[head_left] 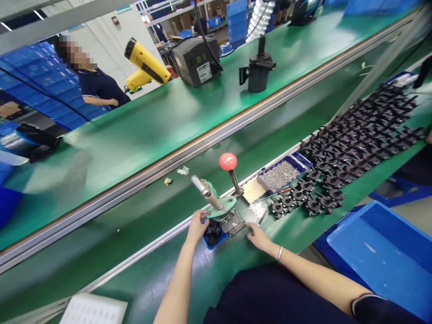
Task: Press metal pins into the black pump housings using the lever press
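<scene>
A green hand press (221,204) with a red ball knob (228,161) on its lever stands on the bench in front of me. At its left side is my left hand (196,228), fingers curled by the rim of a small blue tray (212,246); what they grip is hidden. Inside that tray lies a black plastic part (213,231). My right hand (259,237) is closed in a pinch at the right corner of the press's metal base plate (233,222). Whatever is between those fingertips is too small to make out.
Right of the press are a blue bin of small metal pins (278,175), a cream block (254,190) and rows of black parts (354,153). A blue crate (381,252) stands lower right, white foam (94,309) lower left. A raised shelf edge (202,144) runs behind.
</scene>
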